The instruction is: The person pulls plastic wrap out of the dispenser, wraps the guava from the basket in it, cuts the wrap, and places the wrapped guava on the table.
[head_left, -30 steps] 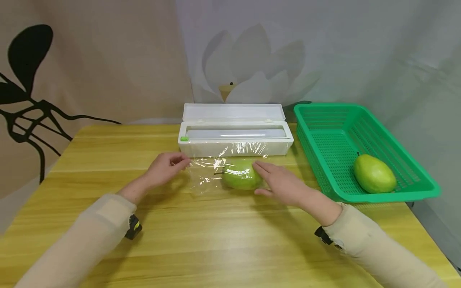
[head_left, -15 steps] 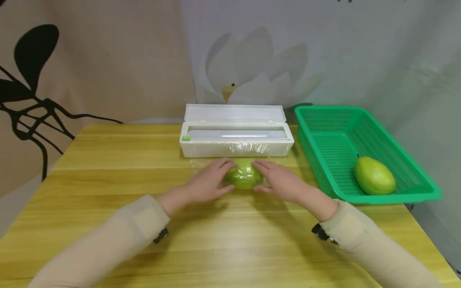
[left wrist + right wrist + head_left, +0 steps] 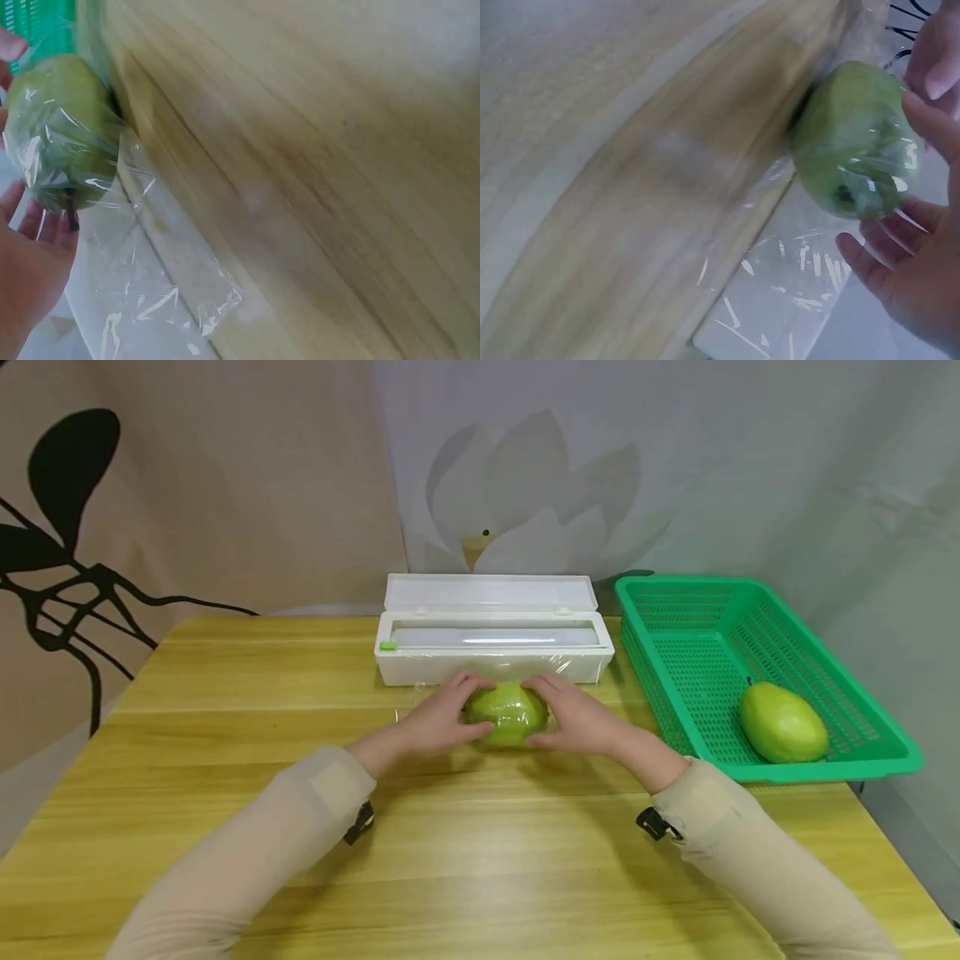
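A green pear (image 3: 512, 717) sits between both hands, just in front of a white cling film box, with clear cling film (image 3: 169, 296) over it. My left hand (image 3: 442, 718) holds the pear's left, stem side, fingers curved over it and thumb toward me. On the opposite end, my right hand (image 3: 581, 720) grips it the same way. In the left wrist view the film spreads loosely past the stem. The right wrist view shows film stretching from the pear (image 3: 855, 142) across the box front. The pear's underside is hidden.
The cling film box (image 3: 495, 668) stands at the table's back with its lid raised, a film roll inside and a green slider (image 3: 387, 646) on its left. At right, a green basket (image 3: 810, 772) holds another pear (image 3: 783, 722). A patterned curtain hangs behind.
My left hand has let go of the film's left edge and moved right onto the pear. My right hand has stayed at the pear, its fingers now further round it.
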The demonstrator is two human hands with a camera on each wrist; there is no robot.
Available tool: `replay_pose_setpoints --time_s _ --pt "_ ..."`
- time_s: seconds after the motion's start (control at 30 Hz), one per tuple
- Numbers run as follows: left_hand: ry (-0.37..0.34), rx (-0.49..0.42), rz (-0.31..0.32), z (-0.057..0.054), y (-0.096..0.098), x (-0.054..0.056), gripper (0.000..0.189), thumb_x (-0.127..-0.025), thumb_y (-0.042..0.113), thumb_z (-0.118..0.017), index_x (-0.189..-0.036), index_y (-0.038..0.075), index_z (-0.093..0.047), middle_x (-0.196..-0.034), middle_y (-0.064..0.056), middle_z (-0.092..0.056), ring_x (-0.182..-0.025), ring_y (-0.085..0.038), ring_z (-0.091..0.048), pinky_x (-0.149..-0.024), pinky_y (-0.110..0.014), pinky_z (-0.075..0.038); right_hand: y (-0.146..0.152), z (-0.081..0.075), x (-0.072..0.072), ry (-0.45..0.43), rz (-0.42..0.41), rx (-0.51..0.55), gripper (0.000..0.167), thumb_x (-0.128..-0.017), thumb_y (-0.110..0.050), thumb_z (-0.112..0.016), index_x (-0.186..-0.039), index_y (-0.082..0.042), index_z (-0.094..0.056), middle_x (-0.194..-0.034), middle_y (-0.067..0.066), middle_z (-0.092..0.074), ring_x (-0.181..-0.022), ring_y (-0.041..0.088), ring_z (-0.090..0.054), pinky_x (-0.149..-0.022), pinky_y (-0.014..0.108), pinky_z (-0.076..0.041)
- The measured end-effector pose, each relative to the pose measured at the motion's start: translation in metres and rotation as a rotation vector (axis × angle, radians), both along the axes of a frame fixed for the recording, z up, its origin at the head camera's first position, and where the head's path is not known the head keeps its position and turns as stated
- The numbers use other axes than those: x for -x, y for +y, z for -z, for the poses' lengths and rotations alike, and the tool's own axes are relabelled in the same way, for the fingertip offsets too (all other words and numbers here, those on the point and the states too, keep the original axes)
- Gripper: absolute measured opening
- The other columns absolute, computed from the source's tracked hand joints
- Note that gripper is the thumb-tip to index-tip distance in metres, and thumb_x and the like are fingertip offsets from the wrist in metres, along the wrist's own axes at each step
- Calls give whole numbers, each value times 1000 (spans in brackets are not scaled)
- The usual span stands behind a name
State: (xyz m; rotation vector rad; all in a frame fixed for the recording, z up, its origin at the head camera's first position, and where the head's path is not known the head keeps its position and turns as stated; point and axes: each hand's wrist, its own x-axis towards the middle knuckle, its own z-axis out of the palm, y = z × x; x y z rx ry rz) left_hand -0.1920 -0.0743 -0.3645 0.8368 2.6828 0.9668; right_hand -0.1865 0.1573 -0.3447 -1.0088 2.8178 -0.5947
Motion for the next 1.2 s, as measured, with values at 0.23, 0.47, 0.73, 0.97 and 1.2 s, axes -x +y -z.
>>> replay_pose_setpoints --time_s 0.23,0.47,0.73,0.97,1.2 --pt "-50 -37 -11 3 1 6 69 -82 32 -71 -137 7 -38 -136 -12 -39 -125 -28 -41 -107 -46 -37 -1 13 10 -19 25 10 91 -61 -24 -87 -134 0 -37 -133 15 -41 -126 30 -36 -109 46 -35" --pt "-58 -53 -22 9 2 10 87 -71 25 -81 -140 7 -31 -141 -12 -35 -131 -27 -36 -112 -46 -30 -4 21 19 -27 77 48 87 -61 -13 -85 -133 -1 -38 -133 16 -43 -125 32 -38 -110 48 -33" --pt "-32 -90 -57 16 0 15 75 -74 15 -78 -134 3 -35 -137 -16 -34 -129 -30 -39 -112 -42 -31 -3 24 27 -71 119 185 85 -56 -9 -87 -128 2 -43 -127 18 -50 -119 32 -46 -107 47 -36" --pt "-49 -64 -104 15 -1 18 73 -76 22 -77 -135 6 -37 -139 -16 -32 -129 -31 -40 -112 -44 -32 -1 26 33 -149 127 230 82 -58 -8 -86 -129 1 -44 -126 16 -52 -116 31 -50 -104 46 -40" --pt "-64 -129 -97 16 -2 23 70 -75 20 -78 -130 1 -38 -133 -17 -38 -123 -30 -41 -110 -43 -34 2 26 39 -227 128 296 82 -59 -6 -85 -131 0 -45 -124 15 -54 -113 31 -53 -102 46 -42"
